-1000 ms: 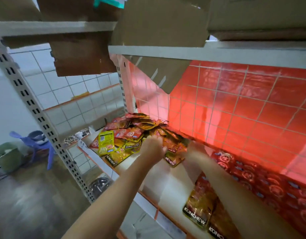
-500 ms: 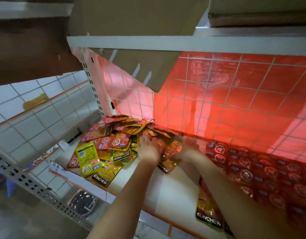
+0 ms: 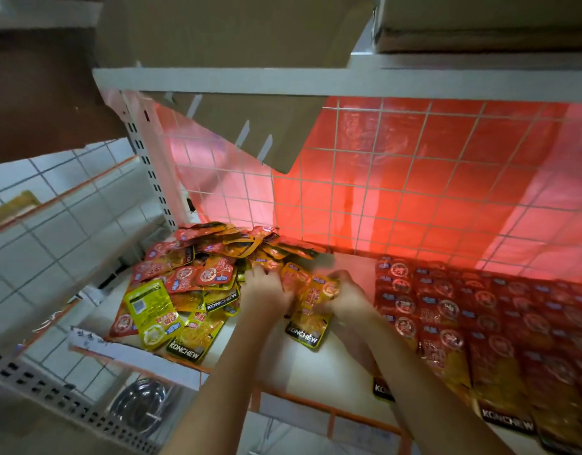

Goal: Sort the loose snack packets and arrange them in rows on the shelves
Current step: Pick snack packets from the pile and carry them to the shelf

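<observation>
So both hands have dug further in over the last second, left hand (image 3: 266,295) and right hand (image 3: 343,295) each clutching Konchew packets (image 3: 311,307) at the loose pile's (image 3: 197,277) edge (neat red rows (image 3: 463,310) sit just right), meaning another row's coming.

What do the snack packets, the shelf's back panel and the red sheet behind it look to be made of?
Packets: glossy plastic or foil film, judging by the glints and crinkles.
Back panel: thin wire grid, pale, probably painted or coated metal.
Red sheet: thin translucent plastic, likely; light glows through it and it hangs in folds.
</observation>
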`<state>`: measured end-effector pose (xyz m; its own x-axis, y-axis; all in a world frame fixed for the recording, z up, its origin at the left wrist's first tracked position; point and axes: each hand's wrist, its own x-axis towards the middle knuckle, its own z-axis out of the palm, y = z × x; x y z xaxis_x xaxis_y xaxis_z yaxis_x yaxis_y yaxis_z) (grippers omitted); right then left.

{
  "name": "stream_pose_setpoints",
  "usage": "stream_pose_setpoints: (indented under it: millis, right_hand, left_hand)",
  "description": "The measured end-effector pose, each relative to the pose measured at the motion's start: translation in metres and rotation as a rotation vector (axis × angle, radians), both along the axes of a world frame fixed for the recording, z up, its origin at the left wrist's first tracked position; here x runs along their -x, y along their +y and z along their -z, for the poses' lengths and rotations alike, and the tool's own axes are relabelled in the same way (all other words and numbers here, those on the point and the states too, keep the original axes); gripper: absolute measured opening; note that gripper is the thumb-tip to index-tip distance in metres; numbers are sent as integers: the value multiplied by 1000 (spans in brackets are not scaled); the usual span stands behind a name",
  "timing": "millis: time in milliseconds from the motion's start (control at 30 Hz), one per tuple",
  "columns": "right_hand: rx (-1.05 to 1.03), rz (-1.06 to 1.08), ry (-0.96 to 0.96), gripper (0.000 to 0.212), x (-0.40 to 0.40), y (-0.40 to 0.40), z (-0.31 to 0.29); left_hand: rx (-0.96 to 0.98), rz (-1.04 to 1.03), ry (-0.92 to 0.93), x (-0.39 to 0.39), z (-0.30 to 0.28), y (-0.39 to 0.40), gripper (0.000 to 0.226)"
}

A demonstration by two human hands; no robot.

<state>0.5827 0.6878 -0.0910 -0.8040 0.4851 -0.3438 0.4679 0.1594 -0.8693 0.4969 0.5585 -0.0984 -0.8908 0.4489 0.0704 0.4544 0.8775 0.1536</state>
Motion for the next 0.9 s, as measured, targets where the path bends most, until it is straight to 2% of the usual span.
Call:
stream_pose_setpoints:
  millis: [100, 233, 300, 400, 467, 533, 633, 733, 833, 900]
  right_hand:
    - [79, 26, 46, 69, -3, -4, -2]
    - [6, 32, 46, 72, -4, -11, -4]
    - [-5, 54, 45, 65, -6, -13, -6]
    - [-59, 74, 45, 48, -10, -14, -7]
    - [-50, 106, 71, 43, -11, -16, -7]
    - [8, 145, 97, 42, -12, -19, -7]
    - [266, 172, 198, 38, -17, -23, -13]
    - [565, 171, 303, 35, -22, -24, -18]
    - [671, 143, 350, 24, -21, -30, -15]
    - [687, 150, 358, 20, -20, -36, -9]
  left_hand:
    - [87, 19, -130, 12, -18, 15, 61]
    - [198, 34, -249, 23, -25, 30, 47]
    - [199, 52, -257, 26, -26, 31, 42]
    - [130, 76, -281, 26, -30, 25, 47]
    - [-22, 74, -318, 23, -32, 15, 48]
    - [-255, 52, -380, 20, -33, 3, 46]
    - [-561, 0, -546, 22, -38, -15, 51]
    - [-736, 27, -693, 23, -43, -34, 25]
    - [-984, 34, -830, 21, -44, -49, 8]
    - [-1087, 14, -906, 17, -49, -55, 10]
